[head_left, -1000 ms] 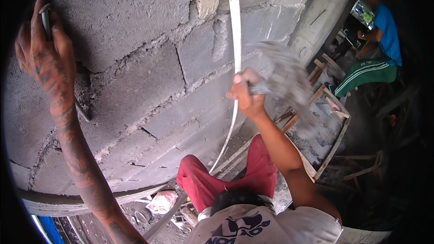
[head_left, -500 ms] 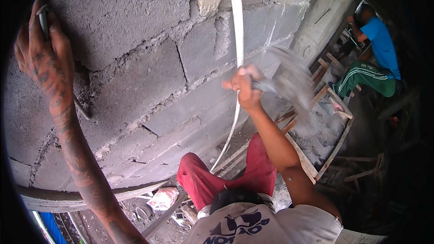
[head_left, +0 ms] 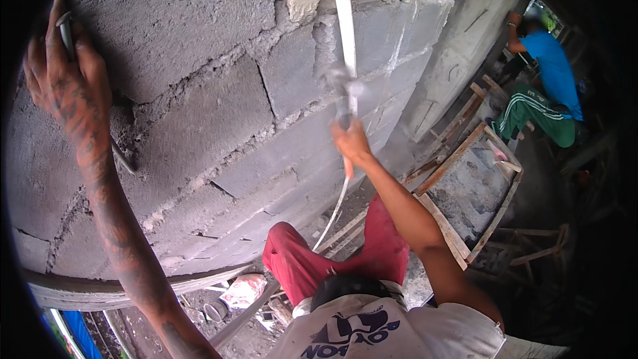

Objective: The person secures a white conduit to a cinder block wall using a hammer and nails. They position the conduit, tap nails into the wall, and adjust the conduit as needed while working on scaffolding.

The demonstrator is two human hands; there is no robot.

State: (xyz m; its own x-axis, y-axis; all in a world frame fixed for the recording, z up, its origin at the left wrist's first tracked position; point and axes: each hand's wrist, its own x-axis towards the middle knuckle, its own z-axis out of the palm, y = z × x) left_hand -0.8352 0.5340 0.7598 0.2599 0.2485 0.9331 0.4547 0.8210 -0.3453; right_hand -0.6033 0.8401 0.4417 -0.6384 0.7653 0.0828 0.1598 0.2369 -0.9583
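Left hand (head_left: 66, 83) sits against the block wall (head_left: 199, 113), fingers partly curled round a metal spike (head_left: 67, 36), probably steadying it; right hand (head_left: 352, 141) wraps tight round a blurry hammer (head_left: 343, 103), likely for control.

Over on the left, the tattooed left arm (head_left: 116, 226) stretches far out, left grip (head_left: 70, 90) with fingers (head_left: 55, 23) extended; the right arm (head_left: 402, 203) bends slightly, right grip (head_left: 352, 141) curled tight.

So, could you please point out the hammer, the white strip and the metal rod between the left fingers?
Hammer (head_left: 344, 108): head camera view, on its shaft below the blurred top.
White strip (head_left: 343, 13): head camera view, on its upper stretch.
Metal rod (head_left: 68, 38): head camera view, on its shank.
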